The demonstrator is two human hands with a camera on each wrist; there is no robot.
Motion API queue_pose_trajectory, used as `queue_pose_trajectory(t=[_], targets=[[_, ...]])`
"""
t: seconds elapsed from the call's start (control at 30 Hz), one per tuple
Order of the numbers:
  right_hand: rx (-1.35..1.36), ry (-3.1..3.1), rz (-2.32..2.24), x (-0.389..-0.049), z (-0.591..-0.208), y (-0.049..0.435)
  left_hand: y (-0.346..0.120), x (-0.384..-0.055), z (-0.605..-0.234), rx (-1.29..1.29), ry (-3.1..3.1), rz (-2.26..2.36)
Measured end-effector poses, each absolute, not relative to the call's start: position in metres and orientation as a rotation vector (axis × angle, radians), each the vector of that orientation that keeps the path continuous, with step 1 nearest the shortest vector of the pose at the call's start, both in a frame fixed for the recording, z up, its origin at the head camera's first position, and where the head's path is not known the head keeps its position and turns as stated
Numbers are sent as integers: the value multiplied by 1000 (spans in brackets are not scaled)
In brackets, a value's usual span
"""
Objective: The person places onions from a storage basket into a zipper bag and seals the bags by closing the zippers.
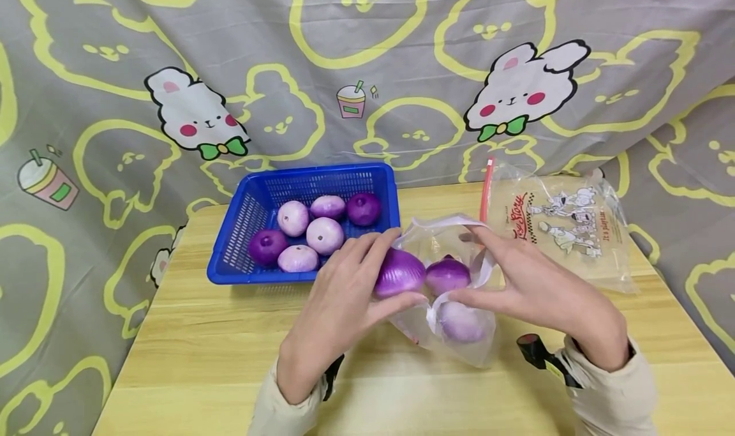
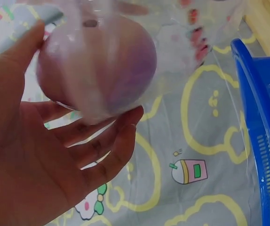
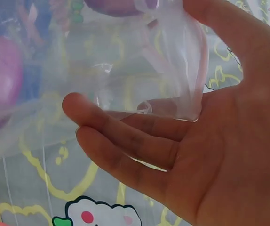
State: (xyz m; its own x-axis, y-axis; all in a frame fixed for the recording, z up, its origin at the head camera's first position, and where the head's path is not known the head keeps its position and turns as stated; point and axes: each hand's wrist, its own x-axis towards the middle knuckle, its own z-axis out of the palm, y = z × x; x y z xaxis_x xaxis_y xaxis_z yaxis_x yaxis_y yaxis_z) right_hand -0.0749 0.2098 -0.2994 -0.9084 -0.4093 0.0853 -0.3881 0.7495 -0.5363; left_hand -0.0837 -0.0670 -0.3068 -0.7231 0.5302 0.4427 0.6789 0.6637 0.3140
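Note:
A purple onion (image 1: 400, 272) is in my left hand (image 1: 344, 289), at the left side of the mouth of a translucent plastic bag (image 1: 410, 332). Thumb and fingers lie around this onion (image 2: 135, 61) in the left wrist view, with a strip of plastic in front of it. My right hand (image 1: 540, 283) holds the bag's rim on the right and spreads the mouth. Its fingers in the right wrist view lie along the clear plastic (image 3: 102, 61). Inside the bag are a dark purple onion (image 1: 448, 275) and a paler onion (image 1: 461, 324).
A blue basket (image 1: 312, 170) with several purple and pale onions stands at the back left. A flat clear zip bag (image 1: 551, 257) with a red slider edge and printed figures lies at the right. Behind the wooden table (image 1: 189, 353) hangs a patterned grey cloth (image 1: 321, 142).

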Motion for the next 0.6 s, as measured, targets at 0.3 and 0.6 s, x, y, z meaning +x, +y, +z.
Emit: queue_pose_trajectory(t=[0.3, 0.6], targets=[[-687, 2911, -900, -75, -298, 212, -74, -82, -302, -946, -2598, -719], [-588, 2932, -893, -77, -296, 219, -88, -84, -298, -882, -2593, -853]])
